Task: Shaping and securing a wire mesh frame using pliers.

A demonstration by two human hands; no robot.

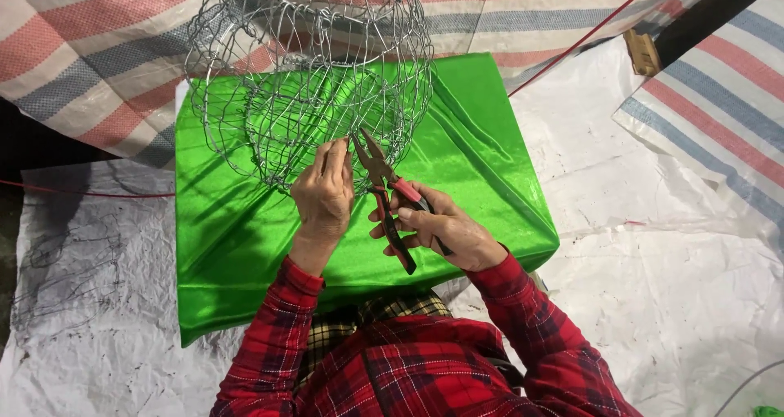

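Wire cage (314,82): I see my left hand (324,195) pinching its rim, right hand (441,225) gripping pliers (384,190) over green cloth (482,156).

Bright, even light falls from above. The green satin cloth (457,139) shows soft sheen along its folds, and the white plastic sheet (653,245) is near glare. The left edge falls into dark shadow. Focus is sharp, with mild wide-angle bending at the edges.

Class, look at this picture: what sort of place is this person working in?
Probably a makeshift craft workspace under a tarp shelter: striped tarpaulin as backdrop, white plastic sheeting on the ground, and a green cloth covering the work surface under a wire-mesh frame.
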